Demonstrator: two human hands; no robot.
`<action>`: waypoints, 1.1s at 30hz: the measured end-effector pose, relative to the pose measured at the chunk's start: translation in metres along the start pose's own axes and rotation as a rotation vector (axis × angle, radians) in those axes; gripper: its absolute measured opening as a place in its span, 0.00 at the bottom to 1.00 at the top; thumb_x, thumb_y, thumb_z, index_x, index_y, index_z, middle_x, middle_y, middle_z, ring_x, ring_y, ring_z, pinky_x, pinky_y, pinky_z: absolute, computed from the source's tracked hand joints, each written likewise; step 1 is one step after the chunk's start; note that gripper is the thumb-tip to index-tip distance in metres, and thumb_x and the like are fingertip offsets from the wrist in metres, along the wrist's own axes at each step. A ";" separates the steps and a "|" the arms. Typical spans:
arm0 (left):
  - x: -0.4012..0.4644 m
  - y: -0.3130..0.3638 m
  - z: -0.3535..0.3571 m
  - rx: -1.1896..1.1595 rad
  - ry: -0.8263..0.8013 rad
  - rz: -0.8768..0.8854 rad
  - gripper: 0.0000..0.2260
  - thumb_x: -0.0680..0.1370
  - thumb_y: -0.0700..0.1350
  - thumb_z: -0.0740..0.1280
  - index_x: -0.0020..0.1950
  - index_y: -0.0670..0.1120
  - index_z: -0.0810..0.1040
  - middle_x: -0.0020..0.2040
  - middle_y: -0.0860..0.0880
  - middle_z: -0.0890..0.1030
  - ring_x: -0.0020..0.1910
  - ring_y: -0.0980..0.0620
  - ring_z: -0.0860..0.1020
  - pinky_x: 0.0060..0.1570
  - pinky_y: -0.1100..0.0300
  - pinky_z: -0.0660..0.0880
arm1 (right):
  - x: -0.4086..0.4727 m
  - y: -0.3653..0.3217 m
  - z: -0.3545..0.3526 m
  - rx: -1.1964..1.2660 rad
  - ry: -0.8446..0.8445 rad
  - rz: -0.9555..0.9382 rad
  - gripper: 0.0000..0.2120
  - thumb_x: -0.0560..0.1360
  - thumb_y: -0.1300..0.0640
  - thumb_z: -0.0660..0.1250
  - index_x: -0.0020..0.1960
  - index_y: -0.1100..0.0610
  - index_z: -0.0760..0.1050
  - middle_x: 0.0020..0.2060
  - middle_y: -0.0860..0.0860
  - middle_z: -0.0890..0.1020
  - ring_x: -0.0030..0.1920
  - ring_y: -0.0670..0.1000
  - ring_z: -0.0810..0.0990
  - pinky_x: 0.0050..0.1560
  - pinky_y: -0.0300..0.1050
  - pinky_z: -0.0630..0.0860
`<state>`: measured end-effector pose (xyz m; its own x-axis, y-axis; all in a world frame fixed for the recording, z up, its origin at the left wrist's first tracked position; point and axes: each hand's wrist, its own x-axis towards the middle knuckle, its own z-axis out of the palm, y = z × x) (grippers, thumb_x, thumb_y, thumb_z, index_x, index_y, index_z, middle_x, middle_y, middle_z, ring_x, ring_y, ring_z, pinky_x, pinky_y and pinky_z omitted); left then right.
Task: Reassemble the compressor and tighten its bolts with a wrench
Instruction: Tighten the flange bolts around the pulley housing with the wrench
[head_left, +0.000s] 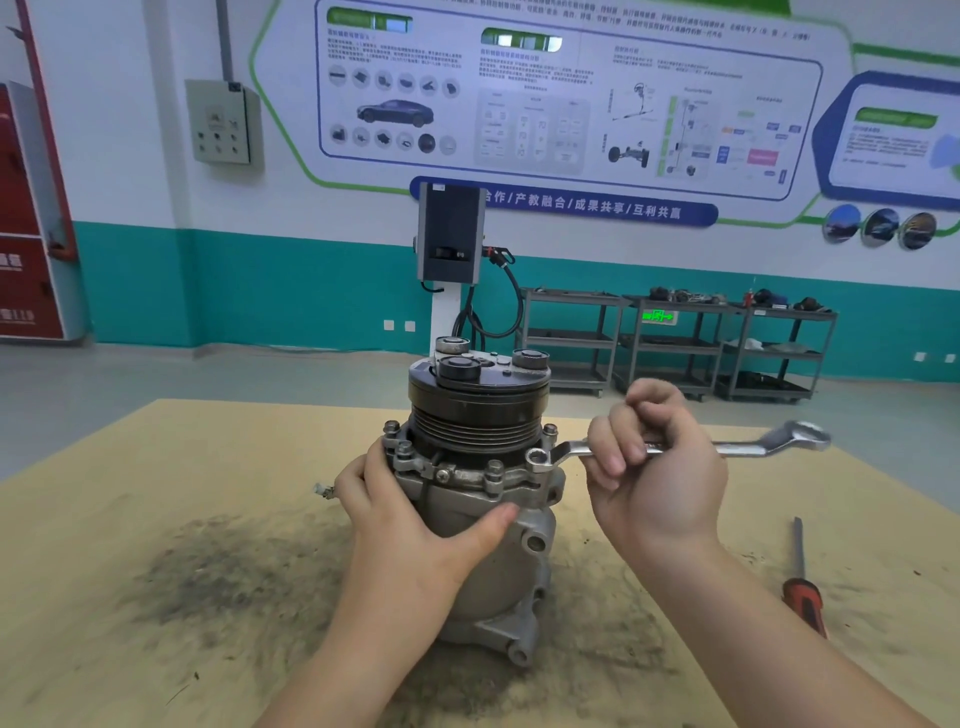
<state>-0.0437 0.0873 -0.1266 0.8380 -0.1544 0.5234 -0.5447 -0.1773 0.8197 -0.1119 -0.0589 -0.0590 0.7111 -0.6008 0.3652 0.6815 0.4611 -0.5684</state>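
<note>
Wrench on compressor bolt

Frame centre: compressor (483, 499) stood upright on table (130, 519), body gripped by left hand (410, 514), fingers wrapped. Right of centre, wrench (675, 448) clamped in right hand (660, 467), ring end at flange bolt (537, 460)

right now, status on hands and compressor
Left hand grips compressor. Right hand holds wrench, ring end on flange bolt. Screwdriver lies clear.

Blue rounded wall banner (563, 207) is showing white "合作/产教融合/成果共享/互利共赢". Red cabinet (23, 244) at far left is showing "119". Green exit sign (658, 315) is glowing; poster text is blurring out, unreadable.
</note>
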 end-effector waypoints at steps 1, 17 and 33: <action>0.000 0.000 0.000 0.001 -0.001 -0.001 0.57 0.51 0.74 0.65 0.75 0.51 0.56 0.56 0.63 0.54 0.52 0.70 0.59 0.57 0.70 0.59 | -0.001 -0.001 0.002 -0.048 -0.021 -0.034 0.18 0.75 0.67 0.48 0.35 0.56 0.72 0.21 0.50 0.62 0.19 0.48 0.63 0.20 0.35 0.60; 0.001 -0.004 0.001 -0.025 -0.012 0.036 0.54 0.52 0.74 0.66 0.73 0.54 0.57 0.54 0.65 0.55 0.53 0.86 0.55 0.46 0.85 0.59 | 0.022 -0.004 -0.008 0.122 0.025 0.347 0.06 0.69 0.65 0.54 0.40 0.58 0.68 0.21 0.47 0.61 0.18 0.45 0.62 0.16 0.35 0.60; 0.001 -0.003 -0.001 -0.003 -0.015 0.022 0.53 0.52 0.75 0.66 0.73 0.55 0.57 0.55 0.64 0.55 0.50 0.76 0.63 0.54 0.72 0.61 | 0.014 0.000 -0.004 -0.034 0.008 0.077 0.14 0.78 0.66 0.49 0.39 0.58 0.70 0.21 0.49 0.63 0.19 0.47 0.64 0.18 0.35 0.61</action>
<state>-0.0408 0.0886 -0.1286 0.8252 -0.1726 0.5379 -0.5629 -0.1708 0.8087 -0.1028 -0.0701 -0.0572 0.7593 -0.5701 0.3137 0.6187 0.4833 -0.6194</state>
